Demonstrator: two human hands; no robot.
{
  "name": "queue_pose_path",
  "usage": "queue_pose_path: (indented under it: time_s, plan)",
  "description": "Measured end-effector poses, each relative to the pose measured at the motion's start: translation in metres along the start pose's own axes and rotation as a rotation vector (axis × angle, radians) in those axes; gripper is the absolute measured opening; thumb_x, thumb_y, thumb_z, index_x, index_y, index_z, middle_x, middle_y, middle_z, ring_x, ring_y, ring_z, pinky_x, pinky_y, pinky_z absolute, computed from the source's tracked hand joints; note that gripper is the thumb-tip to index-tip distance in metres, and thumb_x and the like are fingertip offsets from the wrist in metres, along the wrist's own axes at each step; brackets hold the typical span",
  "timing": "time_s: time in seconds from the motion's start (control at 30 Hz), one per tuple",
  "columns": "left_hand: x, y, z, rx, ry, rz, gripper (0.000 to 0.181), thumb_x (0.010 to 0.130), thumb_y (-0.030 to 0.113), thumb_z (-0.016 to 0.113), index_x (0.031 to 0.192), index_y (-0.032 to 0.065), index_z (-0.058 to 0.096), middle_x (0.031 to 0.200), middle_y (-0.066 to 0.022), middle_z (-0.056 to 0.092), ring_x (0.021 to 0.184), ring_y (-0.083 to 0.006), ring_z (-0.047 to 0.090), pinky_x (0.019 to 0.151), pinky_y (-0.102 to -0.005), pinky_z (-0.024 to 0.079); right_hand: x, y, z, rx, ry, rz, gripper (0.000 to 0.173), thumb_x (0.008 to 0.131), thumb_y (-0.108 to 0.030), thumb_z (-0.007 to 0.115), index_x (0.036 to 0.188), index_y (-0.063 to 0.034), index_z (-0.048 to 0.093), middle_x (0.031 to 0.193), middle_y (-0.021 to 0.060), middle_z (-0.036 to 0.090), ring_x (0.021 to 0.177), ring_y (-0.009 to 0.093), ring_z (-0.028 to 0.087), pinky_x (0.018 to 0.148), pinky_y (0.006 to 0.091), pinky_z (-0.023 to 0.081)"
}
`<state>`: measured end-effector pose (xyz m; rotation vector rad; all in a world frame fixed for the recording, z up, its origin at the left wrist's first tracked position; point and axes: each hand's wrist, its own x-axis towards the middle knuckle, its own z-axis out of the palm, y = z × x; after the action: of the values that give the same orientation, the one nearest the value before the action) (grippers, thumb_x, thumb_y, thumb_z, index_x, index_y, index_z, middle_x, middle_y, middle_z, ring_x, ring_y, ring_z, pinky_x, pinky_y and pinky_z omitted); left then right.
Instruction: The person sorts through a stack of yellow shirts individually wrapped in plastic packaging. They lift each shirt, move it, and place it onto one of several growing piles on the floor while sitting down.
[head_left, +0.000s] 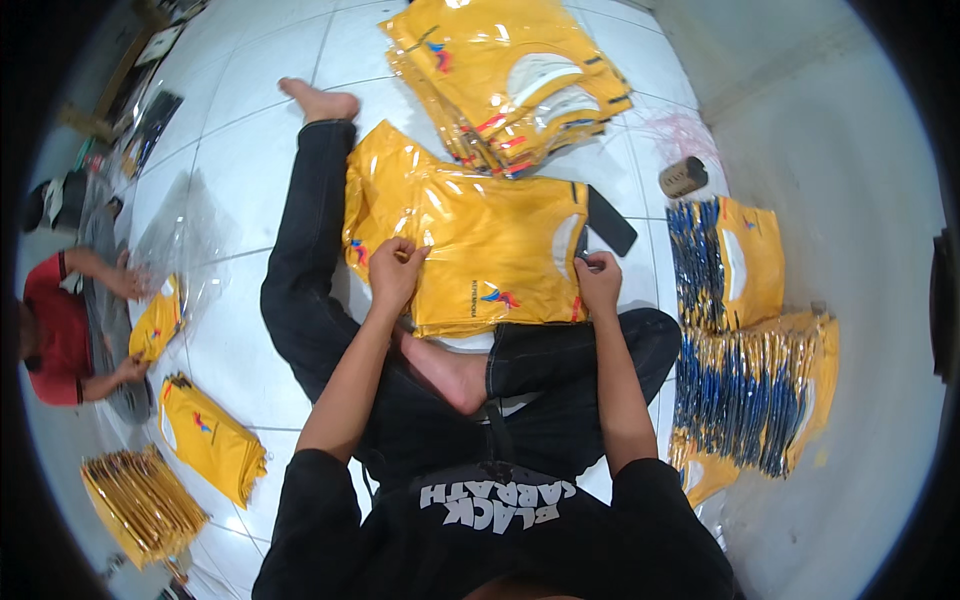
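A folded yellow shirt in clear plastic (502, 240) lies on top of a low pile on the tiles between my legs, its printed emblem near the lower edge. At its left part, my left hand (396, 274) pinches the plastic or cloth between thumb and fingertips. My right hand (598, 279) is at the collar end, fingers curled on the edge; what exactly lies between them is partly hidden. Beyond the collar a flat black object (611, 221) rests partly under the shirt. Past it stands a larger stack of bagged yellow shirts (480, 67).
Stacked bagged shirts (757, 390) line the right wall below a brown-and-black roll (683, 178). At left, a person in a red shirt (56, 330) handles a yellow garment (159, 322) beside clear plastic bags (184, 232). More folded shirts (210, 439) and a packed row (142, 502) lie nearby.
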<state>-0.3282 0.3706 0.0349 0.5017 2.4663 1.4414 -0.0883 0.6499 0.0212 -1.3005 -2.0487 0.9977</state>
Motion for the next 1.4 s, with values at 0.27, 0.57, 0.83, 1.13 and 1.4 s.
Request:
queue_pose_path:
  time_s: [0.27, 0.57, 0.83, 1.13, 1.4]
  plan:
    - [0.005, 0.007, 0.002, -0.176, -0.137, -0.167, 0.03, 0.08, 0.021, 0.082, 0.078, -0.0014, 0.063, 0.066, -0.0036, 0.057, 0.061, -0.0123, 0.052, 0.059, -0.029, 0.045, -0.005, -0.006, -0.006, 0.123, -0.161, 0.029, 0.019, 0.093, -0.017, 0.071, 0.086, -0.001, 0.064, 0.065, -0.0071, 0.048, 0.058, 0.003, 0.038, 0.051, 0.0236, 0.029]
    - [0.002, 0.016, -0.014, -0.313, -0.342, -0.205, 0.048, 0.086, 0.027, 0.079, 0.058, 0.0086, 0.044, 0.055, 0.0026, 0.039, 0.051, -0.0081, 0.037, 0.048, -0.0303, 0.033, -0.011, -0.016, 0.0, 0.42, -0.104, 0.072, 0.01, 0.095, -0.01, 0.064, 0.096, -0.0005, 0.066, 0.076, -0.0052, 0.056, 0.068, 0.004, 0.047, 0.062, 0.0211, 0.037]
    - [-0.002, 0.029, -0.016, -0.114, -0.235, -0.104, 0.052, 0.086, 0.04, 0.073, 0.061, 0.0017, 0.049, 0.055, -0.0124, 0.046, 0.051, -0.0235, 0.043, 0.054, -0.0409, 0.038, 0.005, -0.019, -0.002, 0.194, -0.267, 0.066, 0.017, 0.097, -0.014, 0.064, 0.105, 0.0013, 0.064, 0.079, -0.0008, 0.061, 0.068, 0.006, 0.05, 0.061, 0.025, 0.04]
    - [-0.003, 0.035, -0.019, 0.063, -0.193, -0.154, 0.045, 0.085, 0.043, 0.07, 0.07, 0.0005, 0.066, 0.071, -0.02, 0.066, 0.073, -0.0396, 0.066, 0.067, -0.0483, 0.05, 0.012, 0.008, 0.009, 0.209, -0.274, 0.053, 0.02, 0.097, -0.016, 0.065, 0.101, 0.0031, 0.065, 0.087, 0.0041, 0.066, 0.078, 0.011, 0.057, 0.07, 0.0266, 0.045]
    - [-0.008, 0.012, -0.013, 0.118, -0.042, -0.174, 0.05, 0.082, 0.046, 0.073, 0.085, -0.0022, 0.064, 0.089, -0.023, 0.069, 0.088, -0.0402, 0.067, 0.077, -0.0495, 0.051, 0.011, -0.008, 0.008, -0.125, -0.234, -0.061, 0.028, 0.094, -0.024, 0.069, 0.095, 0.0036, 0.064, 0.078, 0.0053, 0.063, 0.072, 0.014, 0.053, 0.068, 0.0314, 0.044]
